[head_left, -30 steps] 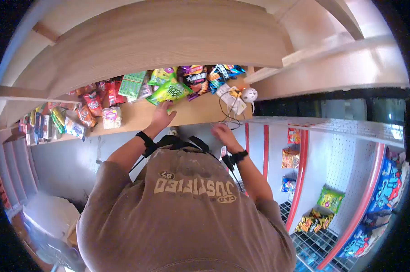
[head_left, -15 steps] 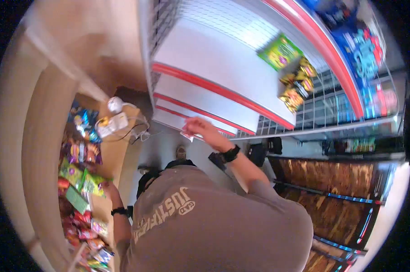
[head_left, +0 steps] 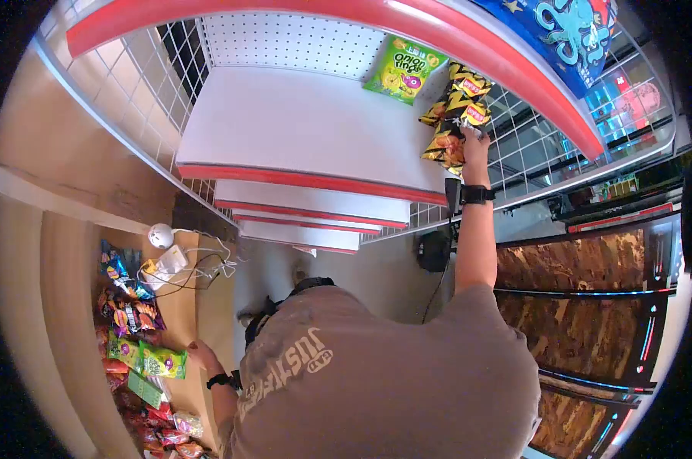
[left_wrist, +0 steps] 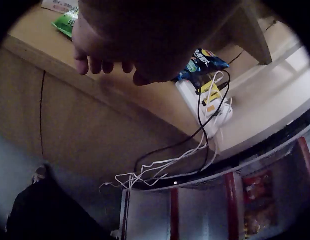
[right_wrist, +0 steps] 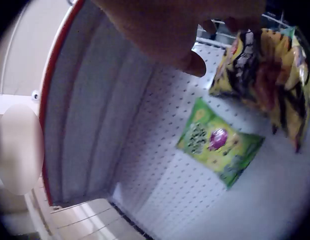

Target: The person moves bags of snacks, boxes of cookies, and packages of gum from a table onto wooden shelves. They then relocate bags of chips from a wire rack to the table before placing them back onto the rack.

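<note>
My right hand [head_left: 474, 147] reaches to the right end of the white shelf [head_left: 300, 130]. Its fingers overlap the edge of several black-and-yellow snack bags [head_left: 443, 144] in the head view. Seen from the right wrist, the thumb [right_wrist: 194, 64] stands apart from those bags. Behind them, a green onion rings bag [head_left: 404, 70] leans on the perforated back panel. Over the wooden counter, my left hand [head_left: 201, 356] has loosely bent fingers [left_wrist: 94, 65] and holds nothing. Close beside it lies another green snack bag [head_left: 163, 361].
More snack bags [head_left: 132, 312] line the counter [head_left: 179, 321], with a white power strip [head_left: 167, 268] and loose cables at its end. Wire mesh [head_left: 518, 138] closes the shelf's right side. Above hangs a red-edged shelf with a blue octopus bag [head_left: 571, 38].
The view has swung right from the counter to the shelf rack. My right hand has moved out to the black-and-yellow bags, while my left stays by the green bag on the counter.
</note>
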A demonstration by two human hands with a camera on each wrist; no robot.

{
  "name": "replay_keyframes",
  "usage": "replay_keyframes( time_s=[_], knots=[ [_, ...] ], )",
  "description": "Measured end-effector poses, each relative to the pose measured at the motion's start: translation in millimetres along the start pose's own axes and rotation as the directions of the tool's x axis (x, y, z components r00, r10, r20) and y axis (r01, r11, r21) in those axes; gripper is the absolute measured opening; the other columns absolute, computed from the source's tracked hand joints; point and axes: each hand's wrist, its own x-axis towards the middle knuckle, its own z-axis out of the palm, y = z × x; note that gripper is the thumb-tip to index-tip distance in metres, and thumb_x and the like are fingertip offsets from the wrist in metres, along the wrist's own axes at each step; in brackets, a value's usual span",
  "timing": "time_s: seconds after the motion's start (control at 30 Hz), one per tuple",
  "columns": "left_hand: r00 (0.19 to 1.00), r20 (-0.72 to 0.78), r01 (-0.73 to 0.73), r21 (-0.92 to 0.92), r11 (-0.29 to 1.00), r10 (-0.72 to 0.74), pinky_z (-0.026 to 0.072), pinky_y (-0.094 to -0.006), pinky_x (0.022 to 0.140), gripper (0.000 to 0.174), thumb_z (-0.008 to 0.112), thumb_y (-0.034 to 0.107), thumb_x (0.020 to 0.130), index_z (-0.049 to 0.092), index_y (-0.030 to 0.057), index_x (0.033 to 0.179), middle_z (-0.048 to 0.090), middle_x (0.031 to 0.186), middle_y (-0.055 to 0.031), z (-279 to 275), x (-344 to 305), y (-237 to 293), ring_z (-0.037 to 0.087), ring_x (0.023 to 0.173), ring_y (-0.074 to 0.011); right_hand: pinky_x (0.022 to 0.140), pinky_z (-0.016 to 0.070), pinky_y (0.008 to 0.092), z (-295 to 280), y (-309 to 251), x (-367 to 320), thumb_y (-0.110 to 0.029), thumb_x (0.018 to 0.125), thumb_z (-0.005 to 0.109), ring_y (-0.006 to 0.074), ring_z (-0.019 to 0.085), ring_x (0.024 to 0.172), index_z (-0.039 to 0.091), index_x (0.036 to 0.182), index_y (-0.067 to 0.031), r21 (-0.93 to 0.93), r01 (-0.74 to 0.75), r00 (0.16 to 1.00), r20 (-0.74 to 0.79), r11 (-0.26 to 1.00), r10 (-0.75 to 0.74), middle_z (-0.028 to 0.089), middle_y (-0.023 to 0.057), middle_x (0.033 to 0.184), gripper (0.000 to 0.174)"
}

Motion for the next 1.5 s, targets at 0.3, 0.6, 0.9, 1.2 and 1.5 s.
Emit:
replay_keyframes(
  time_s=[0.3, 0.6, 0.9, 1.2, 1.5],
  knots=[
    [0.982, 0.041, -0.181, -0.06, 0.982, 0.183, 0.0445, -0.0437, 0.08, 0.031, 0.056, 0.02, 0.078, 0.055, -0.0023, 0.098, 0.059, 0.095, -0.0208, 16, -53, 53, 0.057, 0.088, -0.0342, 0.079, 0.0441, 0.027, 6, -29, -4, -0.013, 0.072, 0.073, 0.0149, 0.059, 0.088, 0.055, 0.107, 0.0028, 0.196, -0.035, 0.97, 0.243, 0.98, -0.014, 0.062, 0.007, 0.102, 0.043],
    [0.927, 0.162, -0.32, -0.124, 0.939, 0.337, 0.0471, -0.0378, 0.073, 0.028, 0.057, 0.017, 0.079, 0.055, 0.0009, 0.101, 0.061, 0.091, -0.0157, 17, -75, 110, 0.06, 0.081, -0.0271, 0.085, 0.0434, 0.0276, 29, -49, 23, -0.024, 0.08, 0.07, 0.0153, 0.058, 0.098, 0.054, 0.117, 0.0007, 0.413, -0.209, 0.883, 0.469, 0.886, -0.011, 0.061, 0.0068, 0.11, 0.047],
    [0.677, 0.37, -0.421, -0.514, 0.748, 0.636, 0.0455, -0.0306, 0.073, 0.023, 0.057, 0.01, 0.082, 0.054, 0.0009, 0.103, 0.057, 0.095, -0.0101, -19, -119, 256, 0.055, 0.082, -0.0204, 0.087, 0.0441, 0.0291, 62, -11, 53, -0.02, 0.078, 0.072, 0.016, 0.059, 0.097, 0.052, 0.116, 0.0008, 0.218, 0.247, 0.909, 0.285, 0.944, -0.304, 0.061, 0.009, 0.109, 0.048],
    [-0.033, 0.12, -0.733, -0.678, 0.058, 0.992, 0.0451, -0.0317, 0.075, 0.025, 0.06, 0.003, 0.078, 0.05, 0.0021, 0.101, 0.055, 0.095, -0.0118, -74, -181, 455, 0.055, 0.082, -0.0238, 0.092, 0.0409, 0.0319, 85, -28, 18, -0.019, 0.074, 0.076, 0.0215, 0.053, 0.107, 0.025, 0.133, -0.0007, 0.262, 0.195, 0.901, 0.332, 0.945, -0.278, 0.053, 0.0153, 0.118, 0.08],
    [0.102, 0.122, -0.591, -0.791, 0.159, 0.987, 0.0444, -0.0338, 0.08, 0.053, 0.065, 0.015, 0.077, 0.043, 0.001, 0.122, 0.048, 0.118, -0.015, 5, -184, 601, 0.05, 0.105, -0.0257, 0.096, 0.0376, 0.0314, 117, -13, 18, -0.025, 0.084, 0.065, 0.0184, 0.051, 0.111, 0.054, 0.119, 0.0039, 0.319, 0.067, 0.692, 0.668, 0.945, -0.274, 0.056, 0.0109, 0.12, 0.046]
  ],
)
